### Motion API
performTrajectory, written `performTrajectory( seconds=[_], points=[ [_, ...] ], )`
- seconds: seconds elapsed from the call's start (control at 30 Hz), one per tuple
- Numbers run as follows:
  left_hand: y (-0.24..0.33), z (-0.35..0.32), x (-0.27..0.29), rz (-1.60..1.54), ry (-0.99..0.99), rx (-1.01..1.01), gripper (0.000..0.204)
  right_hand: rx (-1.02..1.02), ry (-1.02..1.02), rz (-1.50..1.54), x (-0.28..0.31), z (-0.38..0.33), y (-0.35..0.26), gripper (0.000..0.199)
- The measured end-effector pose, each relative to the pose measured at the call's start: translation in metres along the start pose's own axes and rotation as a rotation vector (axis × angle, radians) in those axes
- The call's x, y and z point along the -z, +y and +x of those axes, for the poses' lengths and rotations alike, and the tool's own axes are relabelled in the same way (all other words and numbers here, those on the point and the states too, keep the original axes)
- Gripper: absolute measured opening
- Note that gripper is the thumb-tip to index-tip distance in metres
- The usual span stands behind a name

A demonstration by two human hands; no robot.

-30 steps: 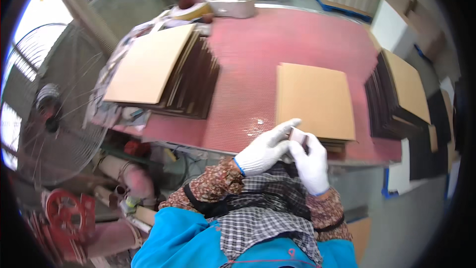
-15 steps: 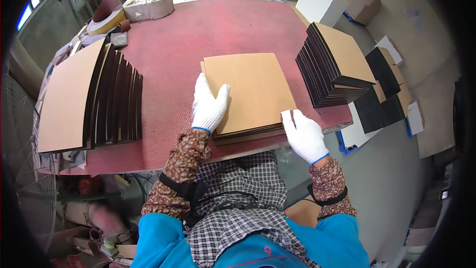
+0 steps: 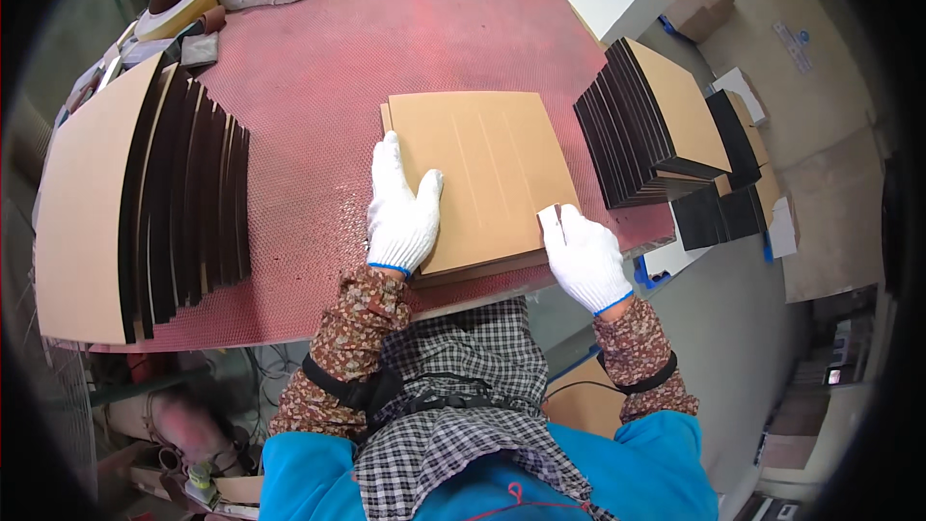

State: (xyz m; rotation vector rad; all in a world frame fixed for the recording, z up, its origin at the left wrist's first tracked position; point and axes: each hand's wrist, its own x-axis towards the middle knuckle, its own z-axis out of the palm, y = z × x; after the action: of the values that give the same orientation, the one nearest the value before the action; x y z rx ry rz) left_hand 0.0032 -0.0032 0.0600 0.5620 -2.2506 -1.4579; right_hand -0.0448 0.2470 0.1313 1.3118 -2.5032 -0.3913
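**Right hand pinched on a pale block, left hand spread against a tan board**

The board is laid flat atop a low pile near the front of the red surface. Likely stiff, light and smooth, it is best taken by opposite edges. It seems almost square, its slightly longer axis pointed away from the front. It is flanked by taller stacks.

Left glove and right glove, white, edged in blue; small block, white and brown; middle panel, tan with paler streaks; tabletop, pinkish red, finely meshed; left stack and right stack, tan-topped, dark-edged; sleeves, reddish-brown floral; apron, black-and-white check; top, bright blue.
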Motion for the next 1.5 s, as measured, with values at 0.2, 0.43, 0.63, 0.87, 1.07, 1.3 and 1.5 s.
performTrajectory(
  seconds=[0.2, 0.43, 0.63, 0.87, 1.07, 1.3, 1.5],
  points=[
    [-0.001, -0.003, -0.001, 0.058, 0.014, 0.014, 0.078, -0.282, -0.113, 0.327, -0.016, 0.031, -0.002, 0.023],
    [-0.001, -0.005, -0.002, 0.064, 0.034, -0.024, 0.076, -0.167, 0.017, 0.29, -0.073, 0.125, 0.048, 0.023],
    [-0.003, -0.002, -0.003, 0.061, 0.045, -0.045, 0.076, 0.047, 0.145, 0.118, -0.08, 0.144, 0.061, 0.025],
    [-0.002, -0.001, 0.001, 0.031, 0.019, 0.023, 0.077, 0.08, -0.021, 0.115, -0.036, 0.078, 0.033, 0.025],
    [-0.009, 0.0, -0.004, 0.002, 0.032, -0.013, 0.078, 0.179, -0.154, 0.177, 0.017, 0.003, 0.01, 0.028],
    [-0.008, 0.0, -0.006, -0.014, 0.035, -0.02, 0.079, 0.132, -0.02, 0.173, 0.018, 0.016, -0.015, 0.026],
    [-0.004, -0.003, -0.004, -0.013, 0.046, 0.005, 0.076, 0.148, -0.031, 0.114, 0.007, 0.035, -0.014, 0.026]
  ],
)
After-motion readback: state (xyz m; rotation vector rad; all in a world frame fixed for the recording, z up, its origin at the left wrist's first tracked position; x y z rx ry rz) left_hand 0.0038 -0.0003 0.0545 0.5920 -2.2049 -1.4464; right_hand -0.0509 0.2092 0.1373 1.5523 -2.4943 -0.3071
